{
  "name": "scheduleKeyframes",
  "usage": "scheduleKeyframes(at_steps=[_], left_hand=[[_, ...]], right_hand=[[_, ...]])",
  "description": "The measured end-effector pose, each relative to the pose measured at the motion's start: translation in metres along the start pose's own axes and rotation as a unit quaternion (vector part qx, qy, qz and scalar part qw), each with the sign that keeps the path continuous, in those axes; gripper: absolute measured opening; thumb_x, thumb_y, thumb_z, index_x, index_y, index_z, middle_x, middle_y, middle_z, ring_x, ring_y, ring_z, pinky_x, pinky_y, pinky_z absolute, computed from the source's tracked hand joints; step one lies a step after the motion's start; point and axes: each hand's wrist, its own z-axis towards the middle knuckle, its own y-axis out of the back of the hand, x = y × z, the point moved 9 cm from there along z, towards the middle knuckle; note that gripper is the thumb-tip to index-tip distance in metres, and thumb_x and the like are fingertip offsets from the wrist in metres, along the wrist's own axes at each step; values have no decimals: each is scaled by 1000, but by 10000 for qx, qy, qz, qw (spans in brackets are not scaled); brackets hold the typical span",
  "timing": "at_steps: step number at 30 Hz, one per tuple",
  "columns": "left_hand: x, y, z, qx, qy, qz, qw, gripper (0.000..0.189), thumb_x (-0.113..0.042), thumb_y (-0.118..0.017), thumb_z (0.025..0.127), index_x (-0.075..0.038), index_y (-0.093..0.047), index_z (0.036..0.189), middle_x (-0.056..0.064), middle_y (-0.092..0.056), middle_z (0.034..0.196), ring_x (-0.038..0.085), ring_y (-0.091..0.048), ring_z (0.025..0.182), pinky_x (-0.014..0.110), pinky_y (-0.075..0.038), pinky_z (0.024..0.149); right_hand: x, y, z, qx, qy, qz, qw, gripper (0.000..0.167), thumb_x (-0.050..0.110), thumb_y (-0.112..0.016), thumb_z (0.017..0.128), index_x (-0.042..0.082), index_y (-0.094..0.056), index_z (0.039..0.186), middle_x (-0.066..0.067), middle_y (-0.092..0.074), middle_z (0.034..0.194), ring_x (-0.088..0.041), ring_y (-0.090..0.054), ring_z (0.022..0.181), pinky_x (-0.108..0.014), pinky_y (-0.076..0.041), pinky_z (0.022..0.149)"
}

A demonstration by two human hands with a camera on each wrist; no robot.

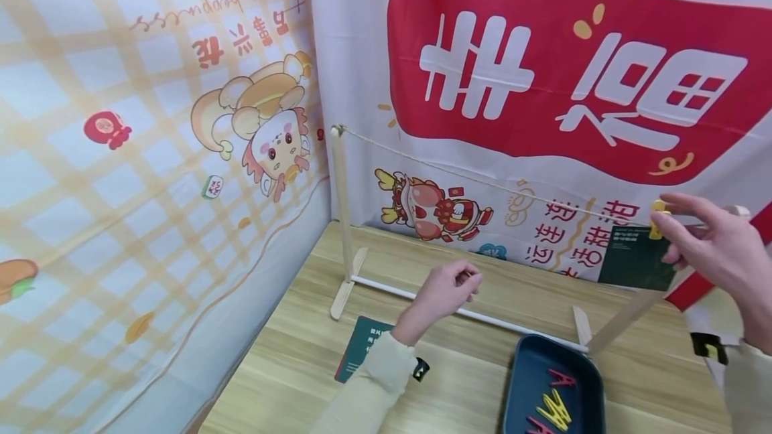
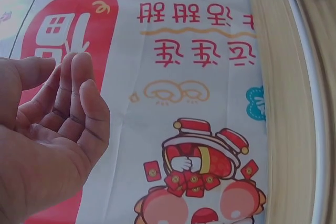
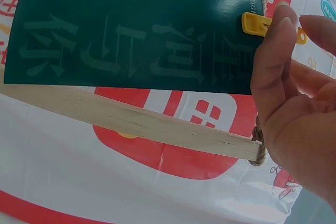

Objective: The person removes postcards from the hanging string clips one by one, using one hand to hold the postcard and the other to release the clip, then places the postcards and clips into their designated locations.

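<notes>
My right hand pinches a small yellow clothespin at the right part of a thin string. Below that clothespin a dark green printed card hangs by its top edge. Seen from the right wrist, the clothespin bites the card's edge beside the string, with thumb and finger at its free end. Nothing is in my left hand, raised over the table with loosely curled fingers; in the left wrist view its palm shows bare.
Another green card lies on the table, partly under my left forearm. A dark blue tray at front right holds several red and yellow clothespins. Wooden posts carry the string, joined below by a white rod. Printed cloths hang behind and left.
</notes>
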Motion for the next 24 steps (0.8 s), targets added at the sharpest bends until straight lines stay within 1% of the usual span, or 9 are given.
scheduleKeyframes(at_steps=[5, 6, 8, 11, 13, 14, 19, 21, 24], left_hand=[[-10, -13, 8, 94, -111, 134, 9998, 17, -31, -59, 99, -18, -67, 104, -11, -65, 78, 1, -62, 65, 20, -53, 56], [-12, -15, 9, 114, -121, 135, 9998, 16, -30, -59, 99, -17, -68, 103, -10, -66, 78, 1, -61, 64, 19, -52, 56], [-17, -20, 12, 147, -167, 168, 9996, 16, -29, -59, 98, -17, -68, 103, -10, -66, 78, 0, -61, 64, 18, -52, 56], [-26, -27, 16, 155, -292, 287, 9990, 15, -29, -60, 98, -17, -68, 101, -9, -66, 77, -2, -59, 64, 16, -51, 57], [-33, -32, 18, 162, -404, 365, 9984, 16, -30, -60, 98, -17, -68, 101, -10, -65, 77, -3, -59, 64, 15, -51, 59], [-36, -35, 19, 161, -439, 438, 9979, 16, -31, -60, 98, -17, -68, 101, -11, -64, 78, -4, -58, 66, 14, -51, 60], [-52, -52, 25, 218, -538, 660, 9961, 16, -36, -60, 97, -22, -67, 103, -15, -64, 86, -7, -57, 75, 11, -49, 67], [-58, -60, 28, 256, -549, 674, 9959, 16, -37, -60, 97, -23, -66, 104, -16, -64, 89, -7, -57, 78, 11, -48, 69], [-67, -72, 32, 302, -594, 652, 9956, 17, -37, -60, 97, -24, -66, 106, -16, -65, 93, -8, -57, 80, 9, -48, 71]], right_hand=[[-2, 3, 1, -176, 59, 113, 9998, 62, 40, -53, 99, 6, -37, 149, -29, -53, 122, -18, -57, 52, -15, -49, 50], [-2, 4, 1, -210, 68, 137, 9997, 61, 40, -53, 99, 7, -38, 148, -24, -55, 121, -18, -57, 52, -15, -49, 50], [-4, 5, 2, -269, 85, 195, 9994, 61, 39, -54, 99, 8, -39, 148, -6, -58, 115, -19, -57, 52, -14, -49, 51], [-7, 6, 3, -301, 61, 314, 9990, 60, 40, -54, 99, 10, -40, 149, 21, -53, 100, -20, -58, 53, -13, -49, 53], [-9, 7, 4, -317, 36, 371, 9988, 59, 40, -53, 99, 9, -40, 148, 31, -47, 92, -20, -59, 53, -13, -50, 53], [-9, 7, 4, -309, 16, 410, 9987, 59, 40, -53, 99, 9, -41, 148, 33, -47, 92, -20, -59, 53, -14, -50, 54], [-12, 7, 5, -299, -135, 406, 9986, 61, 42, -51, 100, 6, -40, 147, 30, -45, 92, -20, -59, 54, -16, -51, 53], [-12, 7, 5, -312, -221, 348, 9987, 62, 44, -50, 99, 6, -40, 147, 20, -49, 97, -19, -58, 54, -17, -50, 52], [-13, 8, 6, -298, -399, 317, 9983, 65, 47, -48, 99, 6, -38, 148, -1, -53, 111, -18, -56, 56, -19, -50, 52]])
